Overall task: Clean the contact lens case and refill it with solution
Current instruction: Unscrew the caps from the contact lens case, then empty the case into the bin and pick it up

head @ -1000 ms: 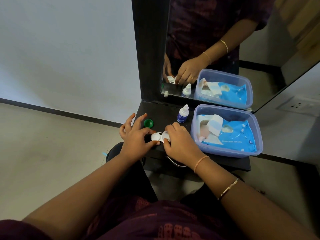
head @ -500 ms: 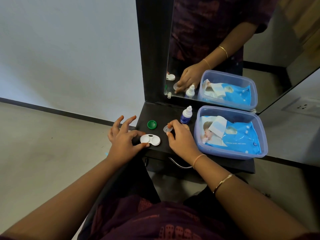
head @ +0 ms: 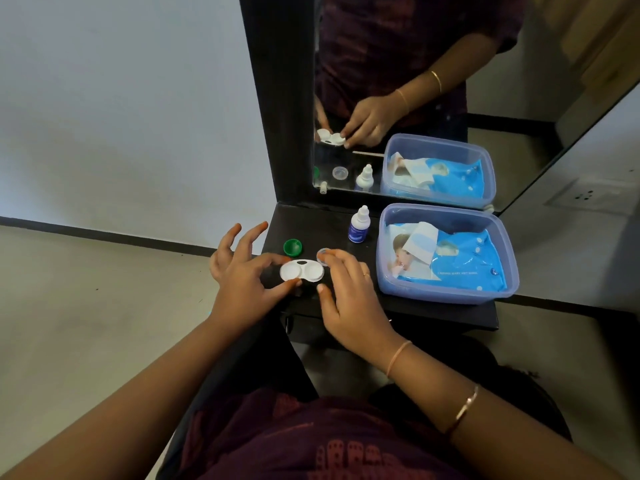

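The white contact lens case [head: 301, 271], both wells uncovered, is held just over the front of the black shelf [head: 311, 220]. My left hand [head: 242, 275] pinches its left well between thumb and forefinger, the other fingers spread. My right hand [head: 349, 296] grips the right well with forefinger and thumb. A green cap [head: 292, 247] and a clear cap [head: 322, 252] lie on the shelf just behind the case. The small white and blue solution bottle [head: 359, 226] stands upright behind them, its cap on.
A blue plastic tub [head: 384, 289] with a blue wipes pack [head: 460, 261] fills the shelf's right side. A mirror [head: 398, 64] rises at the back of the shelf. The shelf's front edge runs just under my hands, with floor to the left.
My right hand left the clear cap on the shelf and came back to the case's right well. My left hand has kept hold of the case.
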